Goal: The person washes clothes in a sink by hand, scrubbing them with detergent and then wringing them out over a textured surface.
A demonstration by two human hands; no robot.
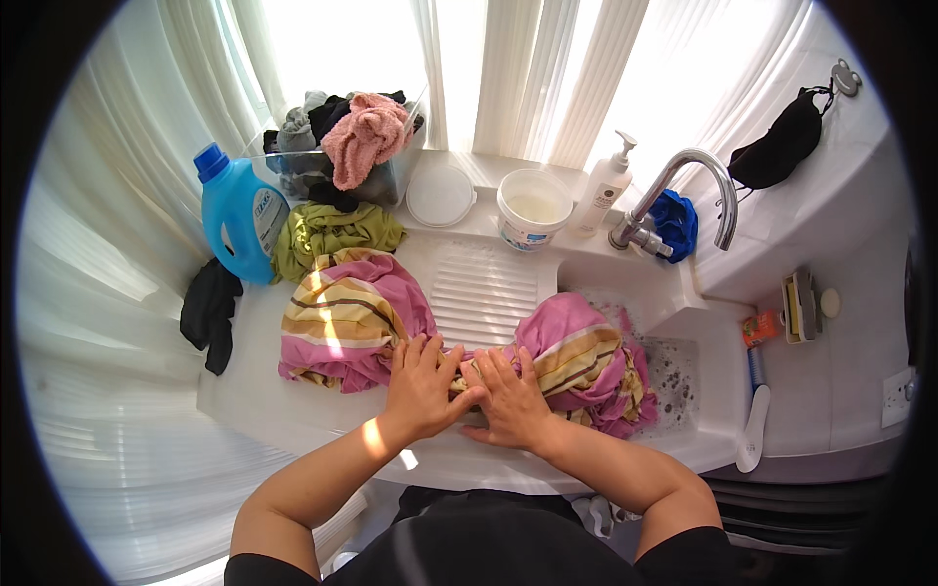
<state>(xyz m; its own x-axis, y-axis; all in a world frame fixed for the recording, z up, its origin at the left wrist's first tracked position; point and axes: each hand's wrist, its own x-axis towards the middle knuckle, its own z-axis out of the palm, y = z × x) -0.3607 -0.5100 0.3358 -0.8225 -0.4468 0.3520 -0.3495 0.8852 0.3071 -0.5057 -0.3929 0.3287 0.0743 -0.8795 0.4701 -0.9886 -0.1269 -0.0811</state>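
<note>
A pink cloth with yellow, white and dark stripes [337, 317] lies across the white laundry sink [244, 400] in two bulky bunches. A narrow part joins them at the near end of the ridged washboard [484, 283]. Over that narrow part, my left hand [420, 386] lies with its fingers extended, pressing down. My right hand [508, 398] rests flat beside it, its fingers also stretched out, and the two thumbs are close together. The right bunch of cloth spills into the basin [674, 391], where suds show. Some cloth under my palms is hidden.
Behind the cloth are a green garment [337, 234], a blue detergent bottle [239, 215] and a clear bin [391, 181] of clothes. A white tub [532, 210], pump bottle [601, 190] and faucet [684, 195] stand along the back. A white-handled brush [753, 425] lies at right.
</note>
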